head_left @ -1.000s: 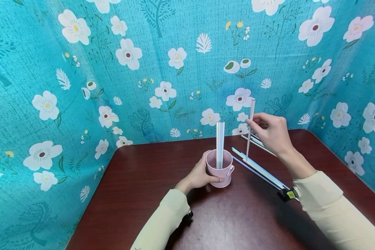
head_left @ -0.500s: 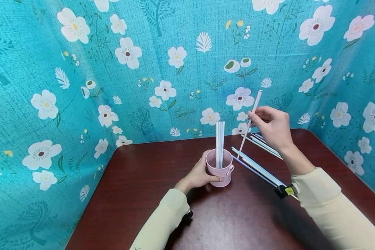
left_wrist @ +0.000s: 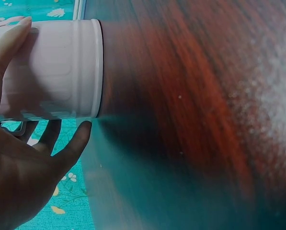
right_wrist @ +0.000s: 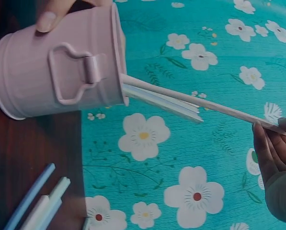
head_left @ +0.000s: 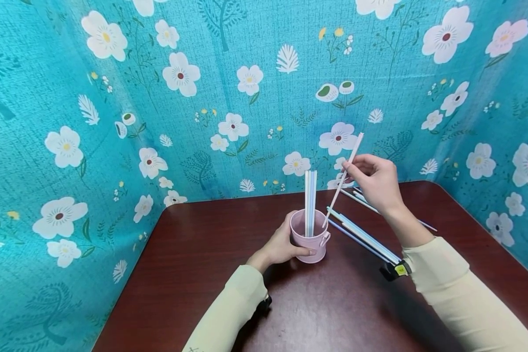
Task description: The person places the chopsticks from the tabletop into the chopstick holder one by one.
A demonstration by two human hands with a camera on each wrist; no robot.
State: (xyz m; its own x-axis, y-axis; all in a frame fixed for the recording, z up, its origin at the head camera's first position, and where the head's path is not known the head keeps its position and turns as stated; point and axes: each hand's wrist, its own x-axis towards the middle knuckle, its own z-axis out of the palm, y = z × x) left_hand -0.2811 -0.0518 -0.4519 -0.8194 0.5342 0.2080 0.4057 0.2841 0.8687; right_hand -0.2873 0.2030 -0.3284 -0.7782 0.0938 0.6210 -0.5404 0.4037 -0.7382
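Observation:
My left hand [head_left: 281, 247] grips a small pink bucket [head_left: 318, 250] upright on the table, with the thumb across its front. Several pale cream and blue chopsticks [head_left: 310, 200] stand in the bucket. My right hand [head_left: 376, 178] pinches a pale pink chopstick [head_left: 353, 154] near its upper part. This chopstick leans, its lower tip inside the bucket's right rim. In the right wrist view the chopstick [right_wrist: 181, 98] enters the mouth of the bucket [right_wrist: 28, 72] beside the others. The left wrist view shows fingers about the bucket [left_wrist: 61, 62]; its mouth is out of view there.
Several blue and pale chopsticks [head_left: 365, 238] lie in a bunch right of the bucket. More chopsticks [head_left: 369, 206] lie behind them, partly hidden by my right hand and forearm. A flowered blue cloth [head_left: 246, 146] hangs behind the dark wooden table [head_left: 202, 274].
My right hand first tilts the pink chopstick, then shifts left, bringing its lower tip from above the lying chopsticks into the bucket's mouth. The left hand and bucket stay in place.

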